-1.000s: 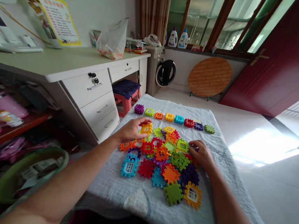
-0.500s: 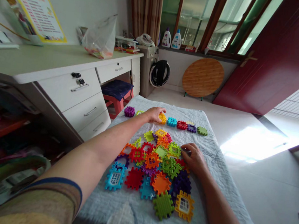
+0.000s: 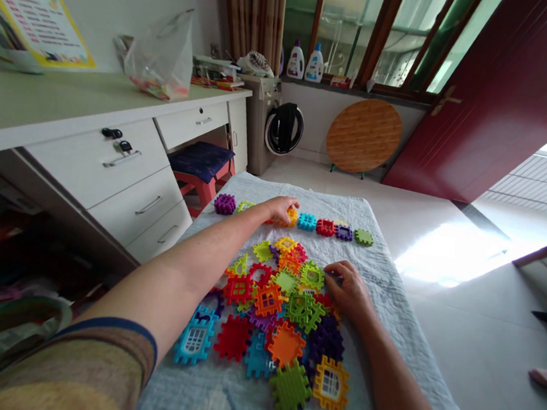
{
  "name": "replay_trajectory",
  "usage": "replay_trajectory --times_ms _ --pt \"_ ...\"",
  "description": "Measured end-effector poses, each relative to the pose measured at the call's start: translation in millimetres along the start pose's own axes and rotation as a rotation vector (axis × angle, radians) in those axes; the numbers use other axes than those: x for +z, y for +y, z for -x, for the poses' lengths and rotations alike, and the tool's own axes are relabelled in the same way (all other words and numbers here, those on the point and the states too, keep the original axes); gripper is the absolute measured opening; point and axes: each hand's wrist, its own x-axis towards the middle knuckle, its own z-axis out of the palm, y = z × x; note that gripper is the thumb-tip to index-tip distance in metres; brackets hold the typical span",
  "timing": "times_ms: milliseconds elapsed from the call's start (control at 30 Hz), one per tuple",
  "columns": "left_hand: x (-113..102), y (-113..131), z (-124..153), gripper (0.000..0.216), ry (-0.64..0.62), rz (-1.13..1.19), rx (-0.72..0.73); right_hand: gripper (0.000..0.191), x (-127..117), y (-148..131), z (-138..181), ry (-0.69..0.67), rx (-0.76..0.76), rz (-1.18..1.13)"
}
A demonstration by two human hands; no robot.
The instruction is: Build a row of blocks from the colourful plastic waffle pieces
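A heap of bright plastic interlocking tiles (image 3: 287,309) lies on a pale blue cloth (image 3: 391,287). Beyond the heap a row of tiles (image 3: 329,226) runs across the cloth, from a purple tile (image 3: 224,203) at the left to a green one (image 3: 363,237) at the right. My left hand (image 3: 280,208) reaches over the row with its fingers curled on a yellow tile (image 3: 292,216). My right hand (image 3: 347,291) rests on the right edge of the heap, fingers bent down onto the tiles; what they hold, if anything, is hidden.
A white desk with drawers (image 3: 113,157) stands to the left, with a red stool (image 3: 202,169) under it. A round wooden tabletop (image 3: 364,135) leans on the far wall beside a dark red door (image 3: 496,104). A green basket (image 3: 10,328) sits at lower left.
My left hand left the heap carrying a yellow tile and reached out to the far row, where it now sits. My right hand has stayed on the heap. The camera shifted leftward.
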Motion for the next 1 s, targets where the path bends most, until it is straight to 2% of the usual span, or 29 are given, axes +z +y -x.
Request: replay_trajectory --times_ms 233,400,500,667,800,1000 --pt "-2 -2 1 0.079 -0.008 -0.031 0.029 0.015 1 2 0 0.013 -0.005 -0.012" --pt "-10 7 20 0.079 0.090 -0.081 0.076 0.015 2 3 -1 0.014 0.007 -0.024" --pt "-14 16 49 0.067 0.125 -0.116 0.143 0.015 1 3 -1 0.010 0.006 -0.013" --pt "-12 27 122 0.043 0.048 -0.116 0.148 0.017 1 3 -1 0.004 0.001 -0.002" --pt "-15 28 180 0.035 0.037 -0.123 0.063 0.018 1 3 -1 0.009 -0.010 0.009" --pt "-23 26 240 0.036 0.180 -0.045 -0.114 0.019 2 4 0 0.021 -0.012 0.024"
